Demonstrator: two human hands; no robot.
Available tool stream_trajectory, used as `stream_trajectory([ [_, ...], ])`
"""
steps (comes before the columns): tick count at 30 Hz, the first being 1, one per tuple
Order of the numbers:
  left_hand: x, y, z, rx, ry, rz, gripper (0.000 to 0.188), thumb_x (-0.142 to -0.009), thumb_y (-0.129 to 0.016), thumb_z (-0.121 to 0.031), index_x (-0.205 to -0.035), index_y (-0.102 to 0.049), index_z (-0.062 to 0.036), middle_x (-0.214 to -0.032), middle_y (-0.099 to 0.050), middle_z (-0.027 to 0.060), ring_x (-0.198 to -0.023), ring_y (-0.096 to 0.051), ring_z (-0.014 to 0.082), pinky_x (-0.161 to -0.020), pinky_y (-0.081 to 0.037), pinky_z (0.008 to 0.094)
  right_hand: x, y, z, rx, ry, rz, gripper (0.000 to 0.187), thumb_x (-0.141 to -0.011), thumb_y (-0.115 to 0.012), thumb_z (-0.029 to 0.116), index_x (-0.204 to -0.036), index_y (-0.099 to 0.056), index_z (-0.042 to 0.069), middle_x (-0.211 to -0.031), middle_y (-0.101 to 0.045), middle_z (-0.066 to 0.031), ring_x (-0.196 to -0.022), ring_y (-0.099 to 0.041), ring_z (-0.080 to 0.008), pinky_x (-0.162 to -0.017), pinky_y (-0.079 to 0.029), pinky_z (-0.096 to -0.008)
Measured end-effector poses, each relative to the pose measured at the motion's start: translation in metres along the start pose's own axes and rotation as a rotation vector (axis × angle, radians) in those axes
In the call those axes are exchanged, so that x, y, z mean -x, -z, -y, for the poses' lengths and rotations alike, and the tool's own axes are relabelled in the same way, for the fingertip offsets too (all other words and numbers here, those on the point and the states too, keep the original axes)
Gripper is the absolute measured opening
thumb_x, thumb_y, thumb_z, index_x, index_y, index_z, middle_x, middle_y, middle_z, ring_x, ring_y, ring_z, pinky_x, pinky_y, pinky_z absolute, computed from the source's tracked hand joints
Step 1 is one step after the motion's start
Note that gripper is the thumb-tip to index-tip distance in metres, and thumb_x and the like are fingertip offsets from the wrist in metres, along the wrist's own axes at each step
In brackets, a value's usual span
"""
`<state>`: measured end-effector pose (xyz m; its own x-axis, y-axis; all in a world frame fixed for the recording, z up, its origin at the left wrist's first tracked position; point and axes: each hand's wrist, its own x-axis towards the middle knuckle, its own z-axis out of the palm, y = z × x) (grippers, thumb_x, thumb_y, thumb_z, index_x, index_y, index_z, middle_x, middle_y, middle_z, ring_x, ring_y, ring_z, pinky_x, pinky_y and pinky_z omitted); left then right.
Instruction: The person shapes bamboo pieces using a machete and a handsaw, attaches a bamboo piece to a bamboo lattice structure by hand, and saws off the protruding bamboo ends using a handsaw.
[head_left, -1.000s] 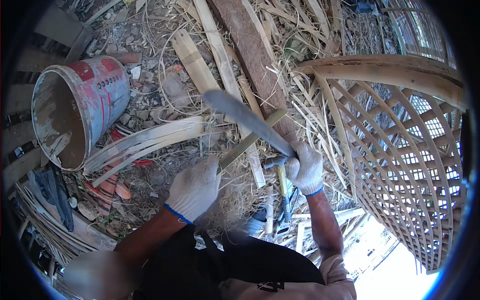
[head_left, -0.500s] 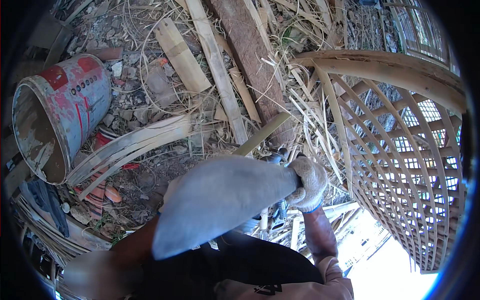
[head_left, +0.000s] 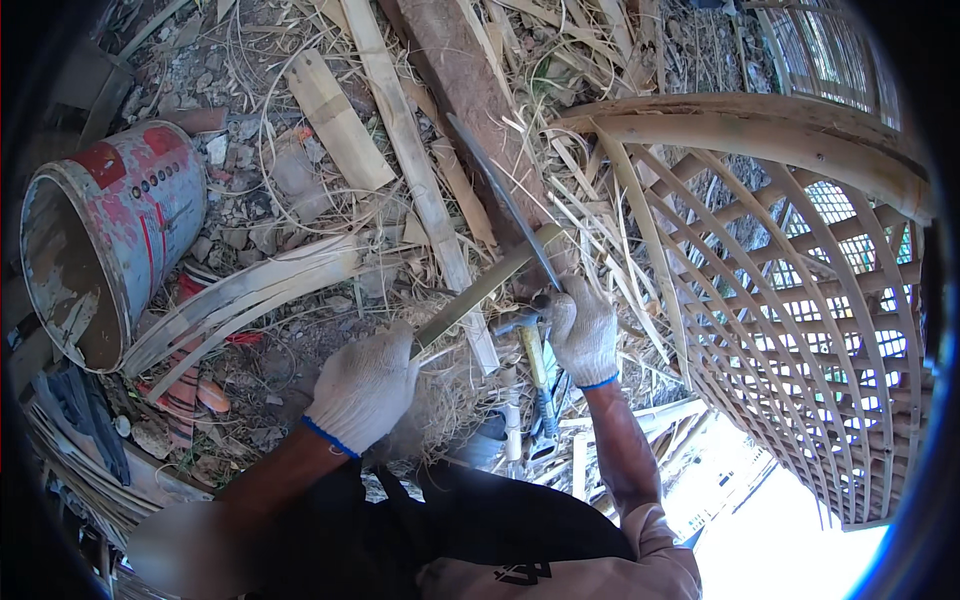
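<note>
My left hand [head_left: 365,388], in a white knit glove with a blue cuff, is closed around the near end of a narrow greenish bamboo strip [head_left: 478,292]. The strip slants up and right over a brown wooden beam [head_left: 468,85]. In my right hand [head_left: 585,335], gloved the same way, is a machete [head_left: 497,185], gripped by its handle, which the fingers mostly hide. Its blade stands nearly edge-on and points away from me. It crosses the strip close to the far end; whether it touches, I cannot tell.
On the left a paint-stained bucket [head_left: 165,205] lies on its side. A lattice bamboo frame [head_left: 770,125] fills the right. Split bamboo pieces [head_left: 340,120] and shavings cover the stony ground. Between my arms lies a hammer-like tool [head_left: 538,365] with a yellowish handle.
The machete has turned from broad side to edge-on and swung forward, off my left hand, which it covered before. My right hand has moved slightly left and away from me.
</note>
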<state>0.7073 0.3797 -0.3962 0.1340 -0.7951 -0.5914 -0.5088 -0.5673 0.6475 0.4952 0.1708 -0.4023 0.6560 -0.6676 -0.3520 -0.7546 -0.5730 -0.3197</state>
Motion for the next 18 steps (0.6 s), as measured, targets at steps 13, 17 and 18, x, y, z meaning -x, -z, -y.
stream_trajectory([
  [13,0.004,-0.002,0.003,-0.034,0.019,-0.007,0.019,-0.098,-0.064,-0.020,-0.104,-0.055,-0.0042,-0.079,-0.067,0.0176,-0.074,-0.070,0.0411,-0.066,-0.056,0.0516,0.009,-0.015,-0.008,-0.098,0.012,-0.070,0.037,-0.108,-0.043,0.036,-0.107,-0.062,0.004,-0.068,-0.061,-0.0195,-0.065,-0.067,-0.0417,-0.059,-0.050,-0.0487],
  [17,0.004,-0.003,0.006,0.001,-0.008,-0.026,0.020,-0.097,-0.064,-0.020,-0.104,-0.055,-0.0037,-0.078,-0.067,0.0185,-0.073,-0.069,0.0412,-0.066,-0.055,0.0521,0.006,-0.008,-0.005,-0.241,0.000,-0.005,0.049,-0.109,-0.039,0.047,-0.101,-0.062,0.004,-0.065,-0.058,-0.0147,-0.058,-0.063,-0.0330,-0.056,-0.048,-0.0425],
  [18,0.004,-0.003,0.006,0.001,-0.005,-0.028,0.020,-0.097,-0.064,-0.020,-0.104,-0.055,-0.0037,-0.078,-0.067,0.0185,-0.073,-0.069,0.0412,-0.066,-0.055,0.0521,0.009,-0.006,0.000,-0.243,0.003,-0.003,0.049,-0.109,-0.039,0.047,-0.101,-0.062,0.004,-0.065,-0.058,-0.0147,-0.058,-0.063,-0.0330,-0.056,-0.048,-0.0425],
])
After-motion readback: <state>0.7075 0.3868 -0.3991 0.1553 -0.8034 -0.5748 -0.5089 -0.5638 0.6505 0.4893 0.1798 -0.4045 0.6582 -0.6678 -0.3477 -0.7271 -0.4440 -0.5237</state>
